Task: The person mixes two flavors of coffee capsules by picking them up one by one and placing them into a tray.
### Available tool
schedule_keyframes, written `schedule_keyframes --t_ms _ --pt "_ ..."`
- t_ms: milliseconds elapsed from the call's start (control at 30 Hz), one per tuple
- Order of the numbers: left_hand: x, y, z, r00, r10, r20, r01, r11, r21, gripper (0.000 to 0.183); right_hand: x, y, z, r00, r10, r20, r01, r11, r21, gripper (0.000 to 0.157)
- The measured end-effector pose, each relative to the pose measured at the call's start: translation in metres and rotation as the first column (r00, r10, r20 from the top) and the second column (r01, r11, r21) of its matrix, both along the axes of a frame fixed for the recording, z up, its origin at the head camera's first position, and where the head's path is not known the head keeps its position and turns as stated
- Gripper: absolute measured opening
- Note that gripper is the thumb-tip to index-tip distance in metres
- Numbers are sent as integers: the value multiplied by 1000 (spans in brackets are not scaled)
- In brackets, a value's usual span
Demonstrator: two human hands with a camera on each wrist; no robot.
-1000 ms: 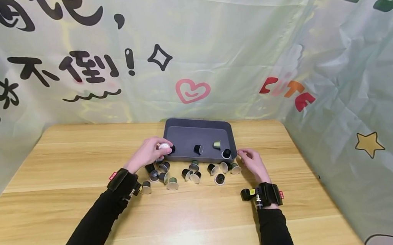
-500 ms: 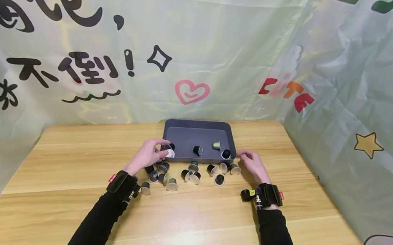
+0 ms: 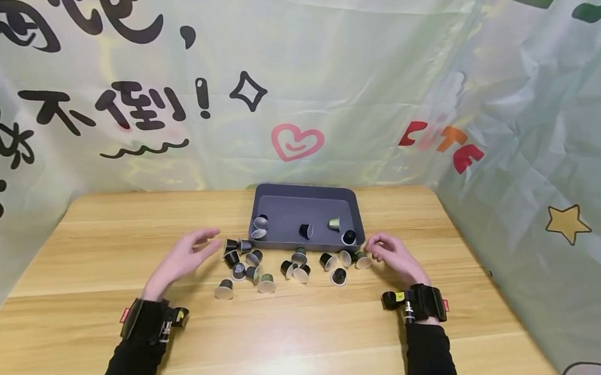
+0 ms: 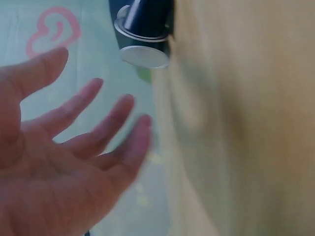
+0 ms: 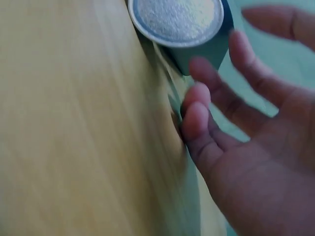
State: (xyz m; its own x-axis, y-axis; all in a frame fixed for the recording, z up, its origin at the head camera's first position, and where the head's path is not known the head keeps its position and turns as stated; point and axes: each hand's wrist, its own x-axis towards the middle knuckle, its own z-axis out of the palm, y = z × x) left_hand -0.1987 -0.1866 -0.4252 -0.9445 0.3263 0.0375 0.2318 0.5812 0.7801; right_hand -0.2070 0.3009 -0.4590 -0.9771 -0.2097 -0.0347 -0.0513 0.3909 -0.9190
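Observation:
My left hand (image 3: 186, 256) hovers over the table just left of a cluster of coffee capsules, its fingers spread and holding nothing. The nearest of them is a black capsule (image 3: 230, 245). In the left wrist view the palm (image 4: 64, 182) faces capsules (image 4: 145, 56) that lie past the fingertips. My right hand (image 3: 398, 255) rests by the tray's front right corner with loosely curled fingers around nothing. Close to it lies a green capsule (image 3: 363, 261), whose foil lid (image 5: 179, 19) shows in the right wrist view. Inside the dark grey tray (image 3: 307, 201) are several capsules, including a pale green one (image 3: 334, 224).
Several more capsules lie scattered along the tray's front side, among them an upright black one (image 3: 339, 276) and a tipped one (image 3: 224, 289). The wooden table (image 3: 291, 341) reaches back to a printed cloth backdrop (image 3: 350, 77).
The left hand has let go of a capsule at the tray's left end and drawn back to the left, its fingers spreading. The right hand has hardly moved.

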Motion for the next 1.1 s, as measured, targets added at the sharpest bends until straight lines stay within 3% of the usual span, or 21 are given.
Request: schedule_keyframes --t_ms 133,300,700,1100 --pt "5 -2 -5 994 -50 100 51 999 -7 62 3 4 1 997 64 -34 -61 995 75 24" --pt "9 -1 -10 979 -67 193 65 998 18 73 4 6 -1 991 121 -61 -116 990 84 29" --pt "7 -2 -12 981 -67 181 70 997 -13 71 5 6 1 983 157 -91 -139 974 178 31" --pt "8 -1 -12 982 -50 180 54 998 -16 69 5 4 2 972 209 -104 -189 966 176 24"
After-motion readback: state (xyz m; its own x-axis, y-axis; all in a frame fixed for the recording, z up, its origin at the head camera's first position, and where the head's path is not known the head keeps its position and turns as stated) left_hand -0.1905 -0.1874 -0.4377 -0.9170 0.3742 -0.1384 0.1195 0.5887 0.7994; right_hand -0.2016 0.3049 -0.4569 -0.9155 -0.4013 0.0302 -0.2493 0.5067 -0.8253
